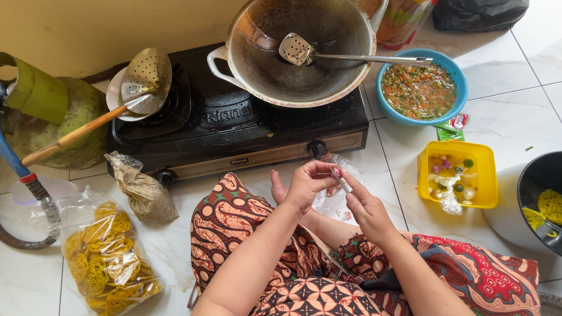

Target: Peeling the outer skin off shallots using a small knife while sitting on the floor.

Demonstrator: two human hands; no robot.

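My left hand [307, 184] pinches a small pink shallot [336, 172] at its fingertips. My right hand [367, 212] holds a small knife [343, 184] with its blade against the shallot. Both hands hover over a crumpled clear plastic bag [345, 167] on the white tiled floor, just in front of the black two-burner gas stove [234, 126]. My lap, in patterned cloth, is below the hands.
A large wok [263, 82] with a metal spatula [298, 50] sits on the stove; a skimmer [146, 76] rests on the left burner. A blue bowl of chopped vegetables [420, 90], a yellow tub [456, 172], a black bowl [541, 193], a green gas cylinder [52, 126] and bags of yellow crackers [105, 254] surround me.
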